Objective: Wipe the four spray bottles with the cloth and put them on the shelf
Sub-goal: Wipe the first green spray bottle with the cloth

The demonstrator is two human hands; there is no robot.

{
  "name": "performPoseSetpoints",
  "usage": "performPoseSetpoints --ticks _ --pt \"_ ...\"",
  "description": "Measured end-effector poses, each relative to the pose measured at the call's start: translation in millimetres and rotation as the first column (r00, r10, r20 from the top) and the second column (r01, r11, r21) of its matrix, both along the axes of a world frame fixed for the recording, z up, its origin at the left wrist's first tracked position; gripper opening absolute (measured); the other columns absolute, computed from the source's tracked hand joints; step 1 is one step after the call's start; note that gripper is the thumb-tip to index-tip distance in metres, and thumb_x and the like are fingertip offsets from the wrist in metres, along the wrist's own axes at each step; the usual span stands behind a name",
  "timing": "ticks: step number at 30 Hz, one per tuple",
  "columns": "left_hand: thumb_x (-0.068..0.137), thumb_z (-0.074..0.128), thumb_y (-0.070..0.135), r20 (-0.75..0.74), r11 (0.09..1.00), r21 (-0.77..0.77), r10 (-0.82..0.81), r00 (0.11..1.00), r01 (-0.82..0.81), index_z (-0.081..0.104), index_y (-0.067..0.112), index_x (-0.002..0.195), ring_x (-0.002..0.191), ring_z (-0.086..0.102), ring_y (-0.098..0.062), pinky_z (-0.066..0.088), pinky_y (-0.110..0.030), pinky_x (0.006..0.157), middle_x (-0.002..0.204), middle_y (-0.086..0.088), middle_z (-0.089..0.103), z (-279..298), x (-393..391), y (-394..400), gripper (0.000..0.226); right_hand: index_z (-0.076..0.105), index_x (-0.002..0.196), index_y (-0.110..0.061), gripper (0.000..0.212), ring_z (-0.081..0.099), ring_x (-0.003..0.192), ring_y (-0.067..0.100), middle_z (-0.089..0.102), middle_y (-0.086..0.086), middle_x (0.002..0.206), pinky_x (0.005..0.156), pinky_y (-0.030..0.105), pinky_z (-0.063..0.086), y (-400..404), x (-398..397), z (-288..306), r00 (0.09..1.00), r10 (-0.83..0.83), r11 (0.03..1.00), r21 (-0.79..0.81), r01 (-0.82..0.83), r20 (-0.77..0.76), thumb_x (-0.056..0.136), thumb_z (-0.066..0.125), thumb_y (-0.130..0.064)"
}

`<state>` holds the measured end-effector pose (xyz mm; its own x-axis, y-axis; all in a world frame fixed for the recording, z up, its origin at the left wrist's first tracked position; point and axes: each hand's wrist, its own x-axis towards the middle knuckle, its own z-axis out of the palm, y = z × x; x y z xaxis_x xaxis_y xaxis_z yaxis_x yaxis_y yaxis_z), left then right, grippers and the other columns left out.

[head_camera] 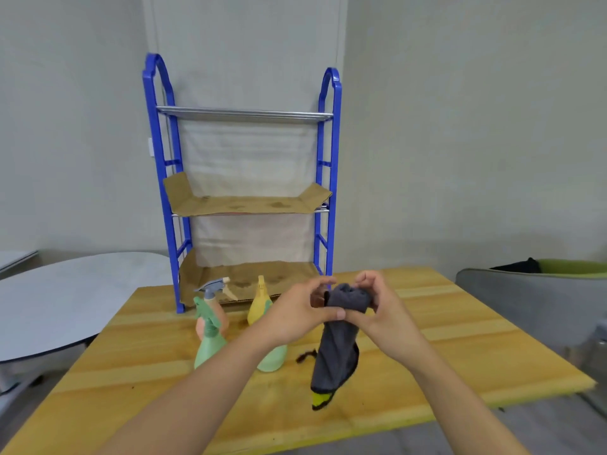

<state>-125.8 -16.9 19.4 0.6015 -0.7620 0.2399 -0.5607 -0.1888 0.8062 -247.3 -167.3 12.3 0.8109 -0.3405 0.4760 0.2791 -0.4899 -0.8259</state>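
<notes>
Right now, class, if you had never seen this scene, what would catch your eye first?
First, the two hands at centre: the left hand and right hand both hold a grey cloth that hangs down over the wooden table. Behind them stands a blue three-tier shelf, its tiers bare of bottles. Left of the hands, spray bottles cluster on the table, a green one nearest.

shelf (pixel 243 205) stands at our 12 o'clock on the bench (pixel 460 339) | four spray bottles (pixel 210 343) cluster before it at 11 | cloth (pixel 338 343) hangs right of them, over the bench | second table (pixel 65 297) lies at 9
</notes>
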Motion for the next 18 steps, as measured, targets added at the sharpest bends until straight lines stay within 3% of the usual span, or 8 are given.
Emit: performPoseSetpoints --ticks 2,5,8,10,15,18 --pt "0.066 0.078 0.054 -0.011 1.0 -0.025 0.017 1.0 -0.018 0.067 0.03 0.126 0.106 0.07 -0.01 0.056 -0.043 0.098 0.112 0.011 0.075 0.4 0.3 2.2 0.065 0.049 0.109 -0.042 0.056 0.064 0.102 0.014 0.062 -0.014 0.105 0.088 0.039 0.054 -2.6 -3.2 0.3 0.999 0.03 0.999 0.02 -0.03 -0.023 0.074 0.082 -0.013" --pt "0.08 0.08 0.027 -0.076 0.996 -0.084 0.022 0.997 -0.028 0.073 0.027 0.115 0.104 0.071 -0.016 0.055 -0.047 0.098 0.106 0.008 0.077 -4.4 -1.6 4.1 0.035 0.049 0.112 -0.043 0.059 0.064 0.105 0.014 0.061 -0.015 0.111 0.088 0.036 0.055 -3.2 -5.1 -2.2 0.997 0.071 0.995 0.074 -0.068 -0.043 0.073 0.084 -0.016" --pt "0.082 0.08 0.009 -0.19 0.986 -0.159 0.01 0.982 -0.041 0.074 0.029 0.111 0.105 0.071 -0.02 0.055 -0.046 0.1 0.11 0.004 0.076 -8.1 -3.3 5.8 0.036 0.054 0.119 -0.04 0.053 0.064 0.107 0.011 0.067 -0.015 0.114 0.087 0.032 0.054 -0.7 -6.7 -8.6 0.983 0.126 0.983 0.151 -0.106 -0.131 0.076 0.083 -0.029" --pt "0.082 0.079 0.003 -0.226 0.984 -0.173 0.007 0.974 -0.047 0.073 0.028 0.109 0.102 0.072 -0.02 0.057 -0.043 0.098 0.111 0.001 0.075 -7.4 -4.8 7.4 0.038 0.064 0.118 -0.031 0.039 0.065 0.108 0.01 0.071 -0.011 0.112 0.086 0.028 0.054 1.4 -6.9 -16.0 0.974 0.158 0.977 0.168 -0.13 -0.163 0.082 0.078 -0.028" --pt "0.08 0.084 0.023 -0.131 0.995 -0.093 0.016 0.991 -0.028 0.064 0.039 0.116 0.105 0.067 -0.011 0.056 -0.034 0.097 0.12 0.008 0.068 -6.6 -1.5 12.6 0.045 0.071 0.11 -0.019 0.027 0.069 0.101 0.014 0.074 -0.002 0.104 0.084 0.03 0.056 7.1 0.3 -23.9 0.994 0.088 0.969 0.235 -0.071 -0.061 0.084 0.074 -0.01" --pt "0.08 0.085 0.031 -0.099 0.996 -0.088 -0.002 0.995 -0.007 0.065 0.035 0.117 0.108 0.067 -0.008 0.057 -0.03 0.094 0.117 0.01 0.069 -4.2 -2.3 16.4 0.042 0.071 0.109 -0.02 0.027 0.069 0.099 0.014 0.074 -0.003 0.103 0.083 0.032 0.056 7.7 5.6 -26.9 0.996 0.072 0.977 0.207 -0.06 -0.054 0.084 0.075 -0.011"
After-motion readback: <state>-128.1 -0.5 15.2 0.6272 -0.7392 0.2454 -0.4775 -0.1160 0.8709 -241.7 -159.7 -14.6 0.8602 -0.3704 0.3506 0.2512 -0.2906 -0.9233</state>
